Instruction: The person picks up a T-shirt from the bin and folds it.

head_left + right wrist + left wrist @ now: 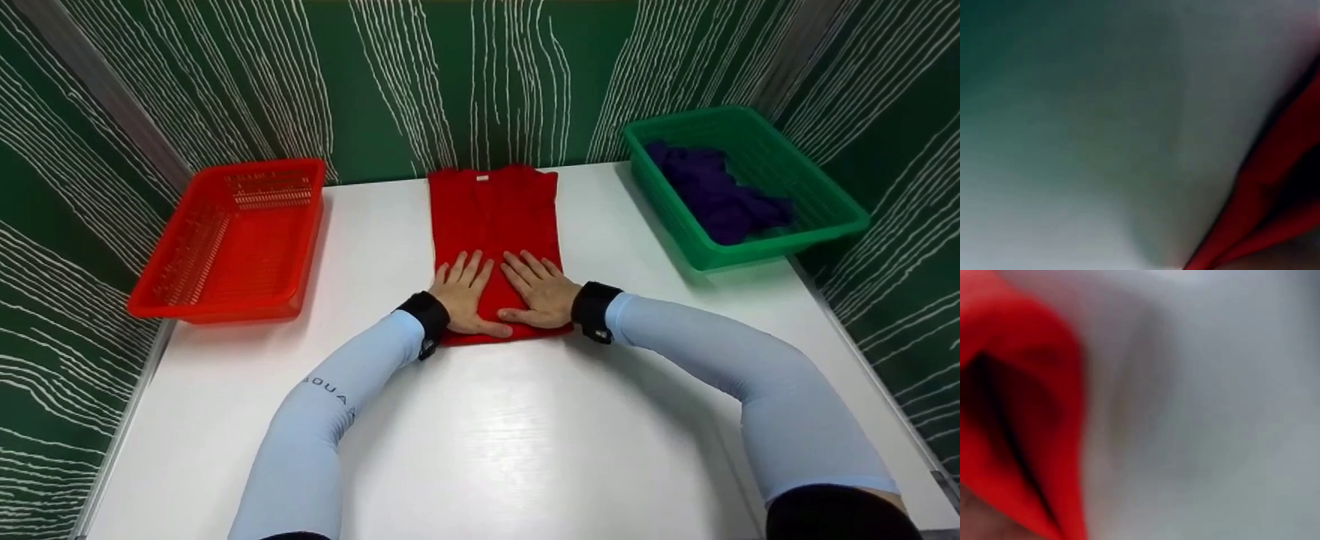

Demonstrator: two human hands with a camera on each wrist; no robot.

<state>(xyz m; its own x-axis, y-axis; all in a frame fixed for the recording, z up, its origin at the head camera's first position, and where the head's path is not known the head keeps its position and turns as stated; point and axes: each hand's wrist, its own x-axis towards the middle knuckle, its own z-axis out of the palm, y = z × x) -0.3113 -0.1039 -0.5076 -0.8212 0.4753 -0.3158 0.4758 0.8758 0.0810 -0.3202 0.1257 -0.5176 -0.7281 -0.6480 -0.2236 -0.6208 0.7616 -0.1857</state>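
A red shirt lies folded into a neat rectangle on the white table, its collar with a small pale label at the far end. My left hand presses flat on the near left part of it, fingers spread and straight. Beside it, my right hand lies palm down on the near right part, fingers pointing away from me. The thumbs angle toward each other near the front edge. In the left wrist view the shirt's folded edge shows as a blurred loop; the right wrist view shows layered red edges.
To the left stands an empty-looking red plastic basket. A green basket at the back right holds crumpled purple cloth. Green panels with white wavy lines enclose the white table at the back and sides.
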